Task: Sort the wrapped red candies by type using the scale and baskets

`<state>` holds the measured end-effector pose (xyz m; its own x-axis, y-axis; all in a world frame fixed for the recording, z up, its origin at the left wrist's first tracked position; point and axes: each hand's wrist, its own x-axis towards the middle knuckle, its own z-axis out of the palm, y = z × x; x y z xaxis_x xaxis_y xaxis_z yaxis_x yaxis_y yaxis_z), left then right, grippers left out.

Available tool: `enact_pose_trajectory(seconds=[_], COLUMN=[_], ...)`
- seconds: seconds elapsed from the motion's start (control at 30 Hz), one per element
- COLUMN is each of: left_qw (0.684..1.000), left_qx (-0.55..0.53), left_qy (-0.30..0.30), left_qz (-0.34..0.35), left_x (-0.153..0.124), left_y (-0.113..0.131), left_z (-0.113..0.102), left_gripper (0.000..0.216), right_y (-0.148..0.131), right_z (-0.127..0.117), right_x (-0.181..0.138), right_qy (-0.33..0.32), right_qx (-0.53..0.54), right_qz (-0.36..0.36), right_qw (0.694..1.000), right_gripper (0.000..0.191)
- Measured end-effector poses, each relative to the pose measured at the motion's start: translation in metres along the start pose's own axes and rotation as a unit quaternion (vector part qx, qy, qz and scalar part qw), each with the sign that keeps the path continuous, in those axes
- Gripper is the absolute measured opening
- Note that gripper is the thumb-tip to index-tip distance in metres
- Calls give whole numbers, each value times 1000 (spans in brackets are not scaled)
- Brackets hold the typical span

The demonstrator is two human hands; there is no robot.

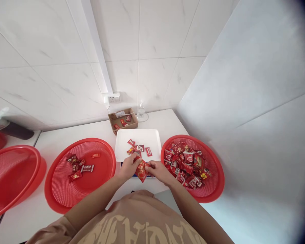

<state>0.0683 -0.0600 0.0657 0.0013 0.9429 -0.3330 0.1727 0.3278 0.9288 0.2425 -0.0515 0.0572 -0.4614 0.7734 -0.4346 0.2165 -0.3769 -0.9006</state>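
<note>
Both hands pinch a red pouch with gold print [142, 172] in front of my body, over the near edge of a white tray [120, 147]. My left hand [129, 166] is closed on its upper left edge, while my right hand [159, 170] grips its right side. Several small red-wrapped sweets [139, 148] lie on the tray just beyond my fingers. Part of a dark blue item [134, 175] shows beneath the hands; its kind is hidden. Whether the pouch's mouth is open, I cannot tell.
At the right, a red basket [220, 176] holds a heap of wrapped sweets. Another red basket [104, 176] at the left has a few. A third basket [39, 173] stands farther left. Behind the tray are a cardboard box [129, 127] with sweets and a clear container [141, 111] by the wall.
</note>
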Motion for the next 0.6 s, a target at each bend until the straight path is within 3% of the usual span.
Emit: enact_pose_trajectory(seconds=[0.17, 0.43, 0.6], left_qw=[996, 998, 994], left_qx=[-14, -43, -82], left_qy=[-76, -33, -60], left_qz=[-45, -33, -50], left_x=[5, 1, 1], left_y=[-5, -4, -3], left_z=[-4, 3, 3], left_gripper=[34, 33, 37], right_y=[2, -2, -2], right_z=[-1, 1, 2], right_x=[2, 0, 1], right_qy=[51, 32, 31], right_qx=[-24, 51, 69], right_qz=[-6, 21, 14], right_qw=[998, 998, 997], right_gripper=[31, 36, 38])
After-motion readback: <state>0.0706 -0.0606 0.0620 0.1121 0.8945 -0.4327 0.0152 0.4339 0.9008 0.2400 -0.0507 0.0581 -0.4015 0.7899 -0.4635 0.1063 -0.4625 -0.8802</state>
